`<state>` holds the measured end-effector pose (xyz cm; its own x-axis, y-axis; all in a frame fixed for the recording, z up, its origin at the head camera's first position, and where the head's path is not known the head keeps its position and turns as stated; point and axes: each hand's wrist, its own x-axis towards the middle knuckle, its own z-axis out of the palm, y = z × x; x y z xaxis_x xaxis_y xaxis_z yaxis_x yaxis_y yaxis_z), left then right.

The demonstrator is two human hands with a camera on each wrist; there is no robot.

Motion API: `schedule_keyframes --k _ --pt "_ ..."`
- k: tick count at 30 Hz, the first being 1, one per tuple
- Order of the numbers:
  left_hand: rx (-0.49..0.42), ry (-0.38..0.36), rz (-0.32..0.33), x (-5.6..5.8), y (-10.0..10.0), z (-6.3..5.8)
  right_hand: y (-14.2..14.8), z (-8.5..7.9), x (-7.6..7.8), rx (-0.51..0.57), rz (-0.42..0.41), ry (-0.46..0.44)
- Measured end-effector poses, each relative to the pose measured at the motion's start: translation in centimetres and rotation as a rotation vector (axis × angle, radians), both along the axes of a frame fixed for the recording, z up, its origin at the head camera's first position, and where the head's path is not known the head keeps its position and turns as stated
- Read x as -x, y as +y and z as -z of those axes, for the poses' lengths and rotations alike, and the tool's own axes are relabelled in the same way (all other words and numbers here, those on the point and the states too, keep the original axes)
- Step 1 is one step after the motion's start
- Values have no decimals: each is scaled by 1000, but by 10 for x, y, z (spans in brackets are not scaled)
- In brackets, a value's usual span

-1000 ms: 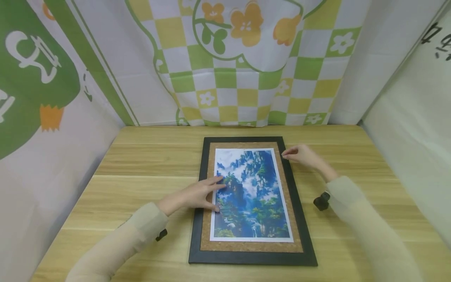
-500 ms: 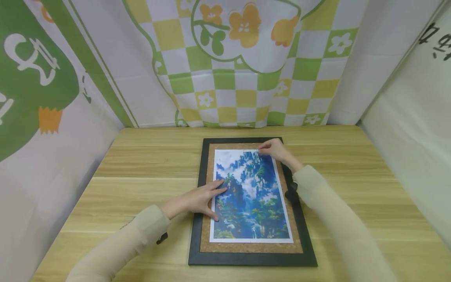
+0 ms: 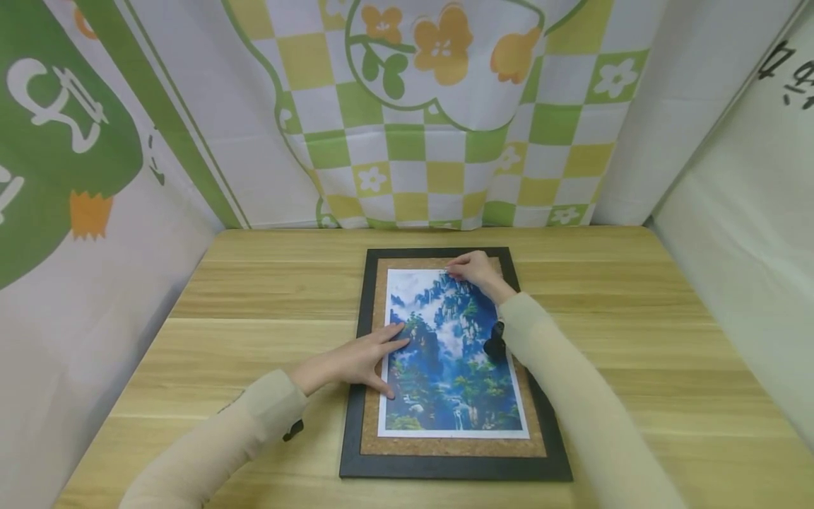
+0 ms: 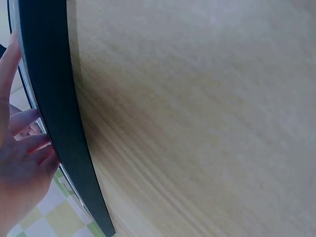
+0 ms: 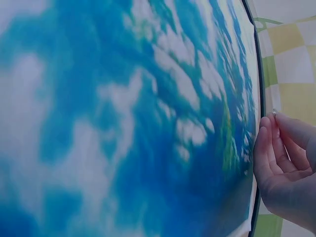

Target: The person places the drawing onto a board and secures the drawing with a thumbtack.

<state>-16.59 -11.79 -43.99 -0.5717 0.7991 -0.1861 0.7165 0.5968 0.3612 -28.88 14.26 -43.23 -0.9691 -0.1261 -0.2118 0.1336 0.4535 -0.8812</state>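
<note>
A mountain landscape print (image 3: 451, 396) with a white border lies on a cork board (image 3: 439, 446) in a black frame (image 3: 458, 467). My left hand (image 3: 359, 360) rests with spread fingers on the print's left edge. In the left wrist view, fingers of the left hand (image 4: 24, 168) reach over the frame's side. At the print's top edge, right of its middle, is my right hand (image 3: 475, 272). Thumb and fingertips there pinch a small clear push pin (image 5: 275, 112), mostly hidden by the fingers.
The frame lies on a light wooden table (image 3: 254, 283). Behind the table hangs a green and yellow checked cloth (image 3: 407, 155) with flowers. Pale printed cloths line the left and right sides. A dark wrist camera (image 3: 494, 343) hangs below the right sleeve.
My right hand has moved left from beyond the frame's right side to the print's top edge, still pinching the push pin. The left hand slid slightly down and stays on the print.
</note>
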Motion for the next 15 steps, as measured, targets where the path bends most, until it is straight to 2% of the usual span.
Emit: schedule_keyframes --k 7,15 --pt "-3 -18 -4 0 -1 0 -10 6 3 -47 35 27" --pt "-14 0 9 1 -2 4 -17 9 7 -104 81 22"
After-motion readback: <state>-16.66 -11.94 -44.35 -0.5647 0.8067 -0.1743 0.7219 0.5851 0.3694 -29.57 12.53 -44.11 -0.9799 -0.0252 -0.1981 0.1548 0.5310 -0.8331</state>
